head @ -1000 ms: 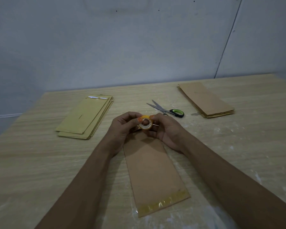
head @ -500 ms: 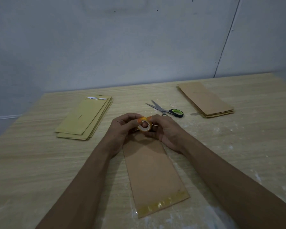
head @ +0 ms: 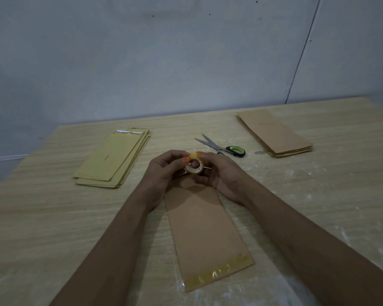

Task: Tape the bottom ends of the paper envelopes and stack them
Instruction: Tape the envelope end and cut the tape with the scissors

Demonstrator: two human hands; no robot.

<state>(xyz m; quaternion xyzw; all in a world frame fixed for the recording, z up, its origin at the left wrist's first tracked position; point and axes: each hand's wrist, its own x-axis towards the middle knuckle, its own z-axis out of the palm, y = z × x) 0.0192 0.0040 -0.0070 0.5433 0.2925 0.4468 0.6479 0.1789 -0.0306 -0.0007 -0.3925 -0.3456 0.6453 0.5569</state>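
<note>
Tape roll (head: pixel 194 166) barely shifted, both hands' fingers (head: pixel 187 159) gripping it above scuffed wooden table (head: pixel 42 217), grey wall (head: pixel 142 62) behind.

We see both hands, left hand (head: pixel 164 171) and right hand (head: pixel 222 175), gripping a tape roll (head: pixel 195 166) above the far end of a brown envelope (head: pixel 205 230), its near end taped. Scissors (head: pixel 221 147) lie beyond it; a yellowish stack (head: pixel 113 159) far-left, a brown stack (head: pixel 274 132) far-right.

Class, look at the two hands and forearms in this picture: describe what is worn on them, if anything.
Both forearms are bare, with no sleeves in view. No gloves, watch, rings or bracelets show on the left hand or the right hand. Several fingernails look orange.
</note>
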